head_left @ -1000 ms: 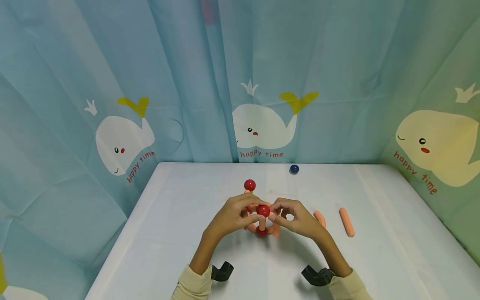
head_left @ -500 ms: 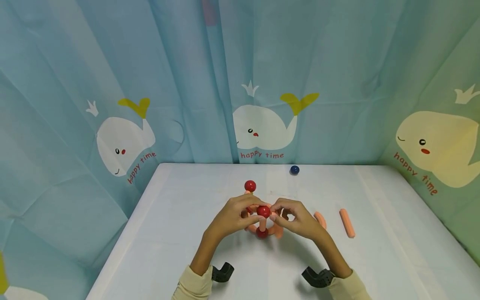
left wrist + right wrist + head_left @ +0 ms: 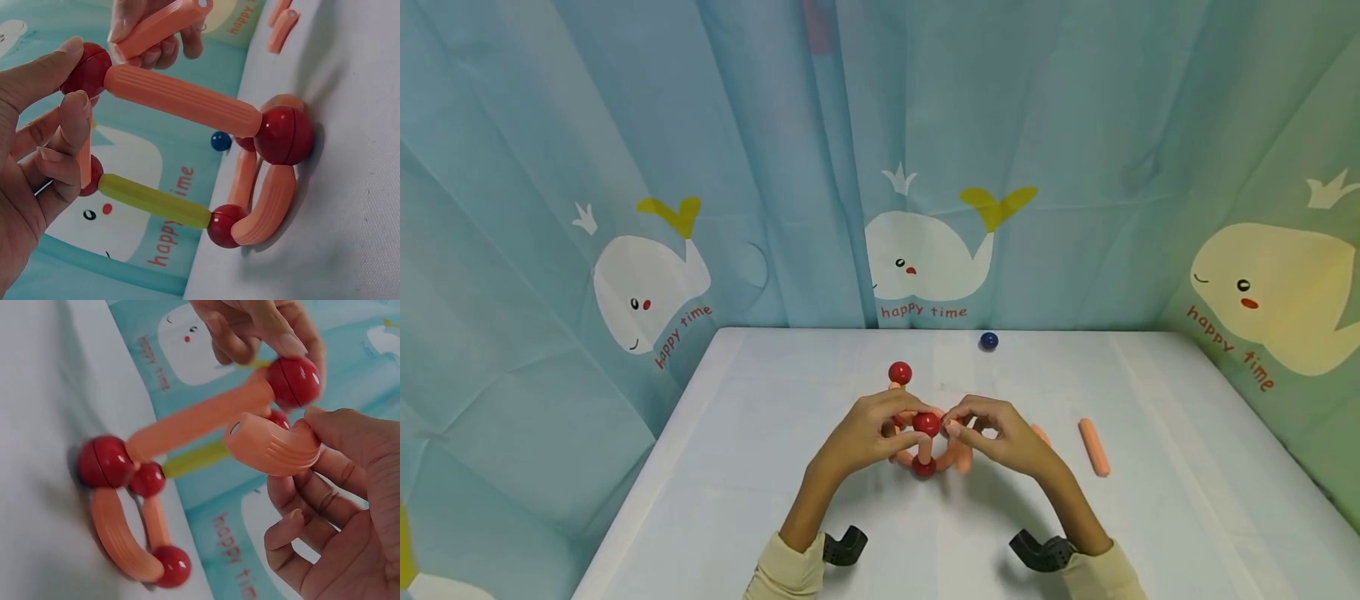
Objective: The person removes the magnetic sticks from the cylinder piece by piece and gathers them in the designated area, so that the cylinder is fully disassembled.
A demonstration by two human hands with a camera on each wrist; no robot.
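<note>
A frame of red balls and ribbed orange sticks stands mid-table. Curved orange sticks [image 3: 115, 534] and red balls [image 3: 284, 134] form its ring-like base. From it rise an orange rod [image 3: 181, 100] and a yellow-green rod [image 3: 156, 200], both topped by red balls. My left hand [image 3: 868, 432] pinches the red ball [image 3: 927, 424] on the orange rod between thumb and fingers. Just to the right, my right hand [image 3: 1000, 433] pinches a loose curved orange stick [image 3: 275, 447] by one end. Its free end hangs apart from that ball, overlapping the rod in the right wrist view.
A straight orange stick [image 3: 1094, 447] lies on the white table [image 3: 760, 400] to the right. Beside it, a curved orange piece [image 3: 1040, 432] is partly hidden behind the right hand. A dark blue ball [image 3: 988, 341] rests near the back edge, before a whale-print curtain [image 3: 1075, 167].
My right hand has shifted slightly right with the curved stick, covering more of the loose curved piece behind it. The left hand and the frame stay where they were.
</note>
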